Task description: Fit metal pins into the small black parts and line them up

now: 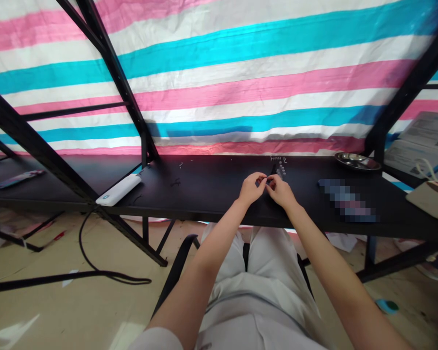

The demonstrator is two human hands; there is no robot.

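My left hand [253, 187] and my right hand [280, 191] meet just above the black tabletop [204, 189]. Their fingertips pinch together around something dark and very small, whose kind I cannot make out. Right behind my right hand stands a cluster of small, round, clear-looking pieces [280, 169]. A thin dark item [273, 169] lies beside them, partly lost against the black surface. Farther back, near the rear edge, is a short row of tiny whitish pieces [277, 158].
A shiny metal dish [357, 162] sits at the back right, with a pixelated flat object [346, 200] in front of it. To the left rests a white power strip [119, 190] beside a slanted black frame post [69, 167]. Dark scraps [176, 183] lie on the table.
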